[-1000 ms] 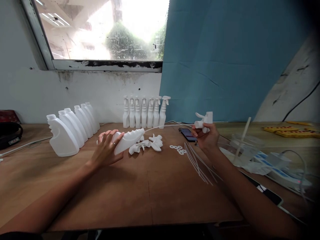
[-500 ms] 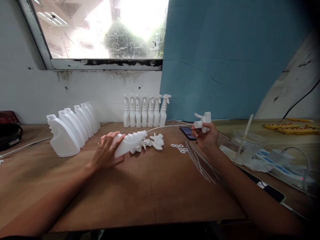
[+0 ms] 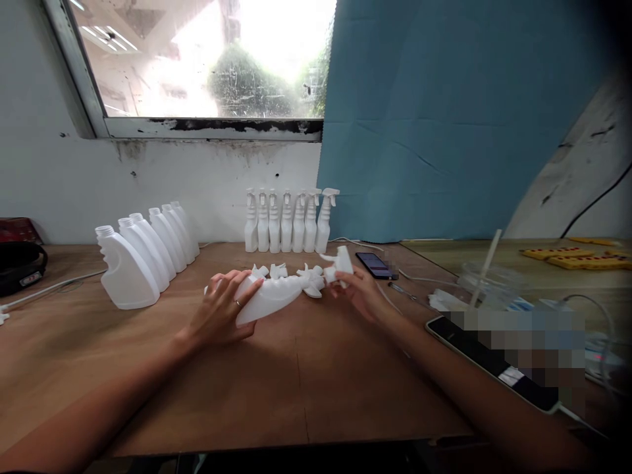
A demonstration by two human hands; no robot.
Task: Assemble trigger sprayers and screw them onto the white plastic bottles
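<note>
My left hand is wrapped round a white plastic bottle, tilted nearly on its side with its neck toward the right. In my right hand is a white trigger sprayer head, pinched a short way from the bottle's neck. The sprayer's tube is hardly visible in the gap between them. Behind the bottle lie several loose sprayer heads, partly covered by it. My right hand and forearm hide most of the table to the right of the neck.
Open-necked bottles stand in a row at left. Several bottles with sprayers line the wall. Right of my hand lie a phone, a dark phone-like slab and a clear plastic cup with a stick.
My right hand has brought the sprayer head left and down, close to the bottle's neck; the exposed tube between them is much shorter. The bottle has shifted slightly right and lies flatter.
</note>
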